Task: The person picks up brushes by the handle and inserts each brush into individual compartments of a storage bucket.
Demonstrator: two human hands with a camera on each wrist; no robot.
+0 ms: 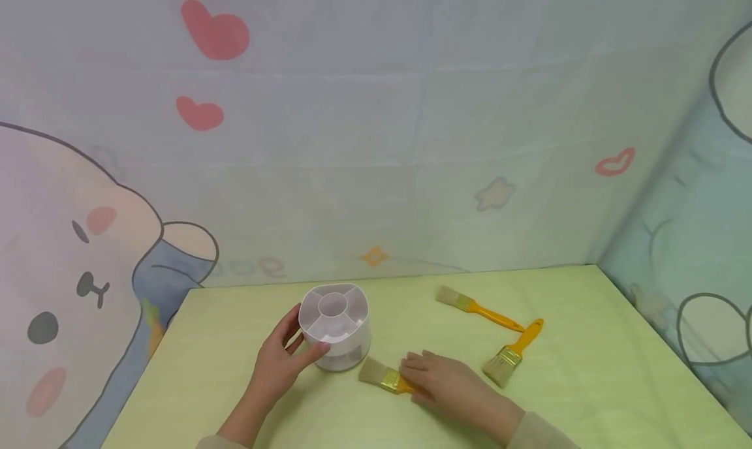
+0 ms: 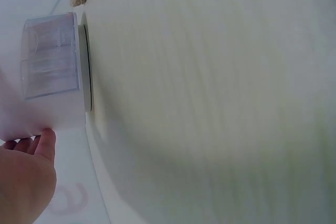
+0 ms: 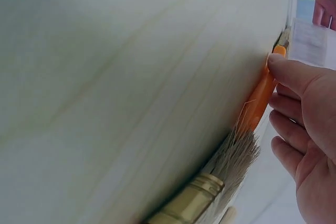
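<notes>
A round white desk organizer (image 1: 345, 354) with several compartments stands on the table, its open top facing up. My left hand (image 1: 281, 361) grips its left side, thumb in front and fingers behind; the left wrist view shows a clear panel (image 2: 51, 56) on it. Just right of the organizer lies a paintbrush (image 1: 384, 376), bristles toward it. My right hand (image 1: 449, 387) covers its orange handle (image 3: 261, 95), which sits between thumb and fingers. The fingertips behind the handle are partly hidden. Beside the right hand lies another paintbrush (image 1: 510, 356), bristles toward me.
Farther back on the light green table (image 1: 587, 371) lies a third paintbrush (image 1: 478, 309), its handle end close to the second brush's handle. A cloth backdrop (image 1: 364, 136) with printed hearts and cartoon figures rises behind the table and along its right side.
</notes>
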